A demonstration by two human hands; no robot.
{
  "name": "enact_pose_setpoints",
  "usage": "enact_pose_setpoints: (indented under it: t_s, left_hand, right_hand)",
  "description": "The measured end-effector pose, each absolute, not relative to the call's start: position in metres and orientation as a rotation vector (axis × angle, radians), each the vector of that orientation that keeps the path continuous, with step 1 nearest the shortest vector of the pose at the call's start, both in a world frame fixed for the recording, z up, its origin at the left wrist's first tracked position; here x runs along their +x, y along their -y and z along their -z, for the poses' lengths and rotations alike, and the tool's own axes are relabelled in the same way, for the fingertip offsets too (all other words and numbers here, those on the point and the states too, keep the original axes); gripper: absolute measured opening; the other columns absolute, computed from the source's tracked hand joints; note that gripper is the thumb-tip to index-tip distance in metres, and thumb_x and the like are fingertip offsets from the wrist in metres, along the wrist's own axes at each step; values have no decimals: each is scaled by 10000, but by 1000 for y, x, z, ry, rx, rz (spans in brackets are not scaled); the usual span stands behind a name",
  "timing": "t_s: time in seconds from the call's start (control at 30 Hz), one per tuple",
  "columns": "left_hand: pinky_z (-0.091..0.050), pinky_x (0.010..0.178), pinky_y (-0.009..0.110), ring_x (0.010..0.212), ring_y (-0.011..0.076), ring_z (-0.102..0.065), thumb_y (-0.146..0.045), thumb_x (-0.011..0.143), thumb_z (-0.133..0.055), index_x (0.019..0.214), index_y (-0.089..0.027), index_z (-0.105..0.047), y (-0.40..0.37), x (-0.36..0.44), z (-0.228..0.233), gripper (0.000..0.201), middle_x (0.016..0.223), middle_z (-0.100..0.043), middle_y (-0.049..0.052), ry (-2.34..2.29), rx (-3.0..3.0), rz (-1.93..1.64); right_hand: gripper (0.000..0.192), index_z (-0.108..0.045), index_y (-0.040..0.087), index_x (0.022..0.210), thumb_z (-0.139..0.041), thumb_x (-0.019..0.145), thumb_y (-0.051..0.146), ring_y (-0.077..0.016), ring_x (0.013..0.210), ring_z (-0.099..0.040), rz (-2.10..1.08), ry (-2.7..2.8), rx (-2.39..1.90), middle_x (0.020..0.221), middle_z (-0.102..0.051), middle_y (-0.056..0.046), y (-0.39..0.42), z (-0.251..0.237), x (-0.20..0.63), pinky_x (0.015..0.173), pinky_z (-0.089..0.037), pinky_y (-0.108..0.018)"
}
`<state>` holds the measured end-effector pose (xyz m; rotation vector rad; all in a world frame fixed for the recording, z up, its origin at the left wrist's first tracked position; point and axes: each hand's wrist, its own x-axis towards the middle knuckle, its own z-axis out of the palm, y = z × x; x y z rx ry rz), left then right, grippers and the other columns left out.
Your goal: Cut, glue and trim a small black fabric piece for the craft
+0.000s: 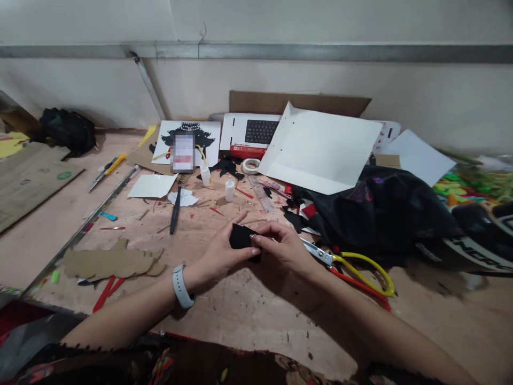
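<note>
Over the middle of the table, both hands hold a small piece of black fabric (pixel 239 237). My left hand (pixel 218 248) is closed on its left side, thumb along the lower edge. My right hand (pixel 284 247) pinches its right edge between thumb and fingers; the fingertips hide part of it. Just right of that hand lie large scissors (pixel 363 270) with one yellow and one red handle. Beyond the hands stand two small white glue bottles (pixel 230 189). A black-handled tool (pixel 175 211) lies to the left of them.
A brown cardboard cutout (pixel 114 260) lies at left, near a steel ruler (pixel 86 224) and a yellow utility knife (pixel 115 164). Behind are a phone (pixel 183 153), a tape roll (pixel 251 166) and a large white sheet (pixel 320 149). Shiny black fabric (pixel 372 214) is heaped at right.
</note>
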<state>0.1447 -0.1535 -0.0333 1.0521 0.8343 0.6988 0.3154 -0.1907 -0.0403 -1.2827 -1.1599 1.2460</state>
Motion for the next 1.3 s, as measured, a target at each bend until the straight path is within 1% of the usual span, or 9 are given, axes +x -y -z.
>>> enact_pose_setpoints:
  t_s: [0.2,0.53,0.63,0.8,0.87,0.97,1.1,1.2,1.3]
  left_hand:
    - [-512,760,277,869,173,-631,-208,630,-838,1205,-197,-567,149,145,38,636,997,-662,46,-735,975,-666]
    - [-513,854,324,963,210,-641,-181,640,-819,1275,-200,-549,142,140,34,691,1076,-673,68,-769,1043,-650]
    - [-461,968,359,1107,251,-599,-142,624,-809,1289,-205,-560,143,138,26,713,1191,-645,96,-819,1177,-752]
    - [-372,1074,331,1318,248,-459,-72,568,-813,1368,-259,-472,140,137,20,890,1398,-527,101,-798,1152,-887]
    - [-453,989,335,1229,252,-546,-139,635,-779,1344,-242,-494,136,137,21,771,1347,-577,105,-845,980,-822]
    - [-546,752,326,929,252,-681,-354,792,-618,1186,-135,-627,130,135,22,450,1074,-714,137,-820,627,-564]
    - [-561,652,358,728,233,-690,-639,828,-503,1097,-112,-663,130,132,23,613,894,-725,140,-650,378,-323]
    - [-567,653,333,659,181,-676,-502,833,-624,1031,-154,-679,135,133,29,404,840,-724,82,-644,375,-298]
    - [-559,716,263,752,146,-676,-279,826,-691,1021,-157,-698,140,136,34,230,951,-730,78,-601,426,-439]
  right_hand:
    - [236,-678,186,740,-796,685,383,-141,667,-592,-1303,929,-1245,723,-662,2,192,40,315,639,-490,-282]
    - [238,-685,195,789,-787,697,390,-142,701,-610,-1375,1007,-1227,775,-683,-1,189,37,318,693,-486,-293]
    - [180,-696,210,811,-762,736,359,-182,783,-637,-1123,1293,-1242,826,-702,-24,190,35,322,760,-501,-343]
    - [113,-736,264,881,-629,853,237,-201,898,-641,-317,1793,-1098,929,-707,-58,190,33,332,857,-498,-401]
    - [164,-743,285,876,-600,875,205,-194,909,-639,-80,1865,-1047,953,-699,-53,192,34,333,909,-479,-430]
    - [164,-738,291,923,-605,880,204,-203,969,-623,38,1896,-982,1053,-671,-61,195,36,332,952,-462,-459]
    - [131,-737,288,956,-637,876,319,-227,1043,-604,-30,1924,-940,1145,-628,-83,200,33,330,906,-506,-429]
    - [130,-743,296,946,-630,883,287,-228,1111,-586,-167,1915,-968,1220,-599,-81,201,32,330,925,-512,-414]
    - [152,-749,280,913,-627,871,199,-241,1206,-538,-333,1877,-981,1299,-564,-87,201,35,330,1005,-457,-438]
